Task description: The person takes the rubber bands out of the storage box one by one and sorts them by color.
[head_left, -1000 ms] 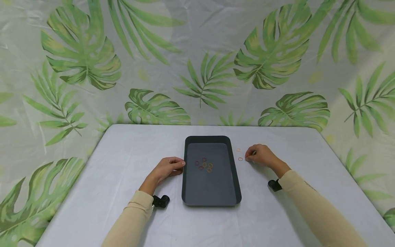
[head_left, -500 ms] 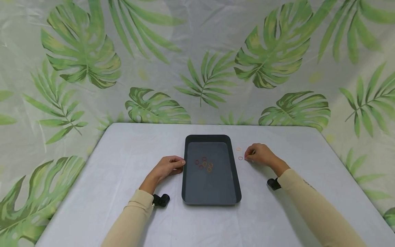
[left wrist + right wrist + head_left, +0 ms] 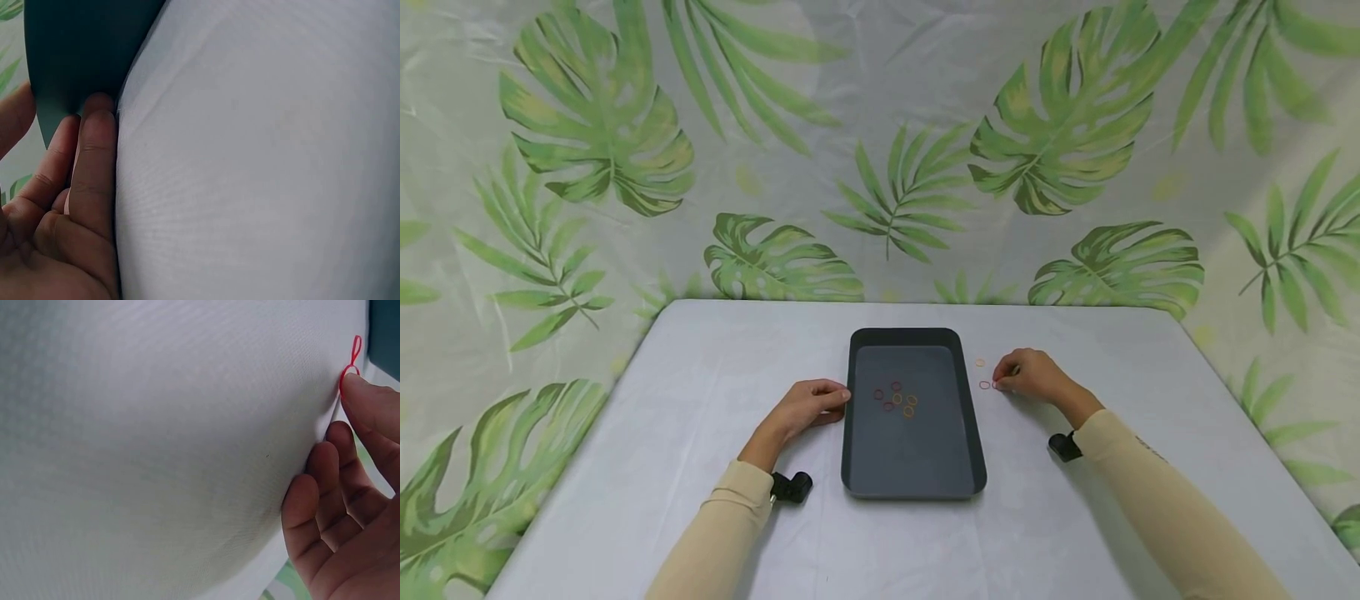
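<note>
In the head view, my left hand (image 3: 807, 404) rests at the left side of the dark grey tray (image 3: 913, 467). Its fingers lie fairly straight against the outer wall of the tray (image 3: 87, 50), as the left wrist view shows. To the right of the tray, my right hand (image 3: 1033, 375) holds a red rubber band (image 3: 342, 380) at its thumb and fingertips, low on the table. A second red rubber band (image 3: 984, 385) lies right beside it. An orange rubber band (image 3: 980, 362) sits a little farther back. Several red and orange rubber bands (image 3: 897, 399) lie inside the tray.
A white cloth covers the table (image 3: 737, 350). Behind it hangs a leaf-patterned curtain (image 3: 910, 125). Small black cameras sit at the left wrist (image 3: 792, 487) and right wrist (image 3: 1064, 447).
My right hand has shifted slightly left, bringing the held red rubber band close to the other red one. The left hand and the tray have stayed in place.
</note>
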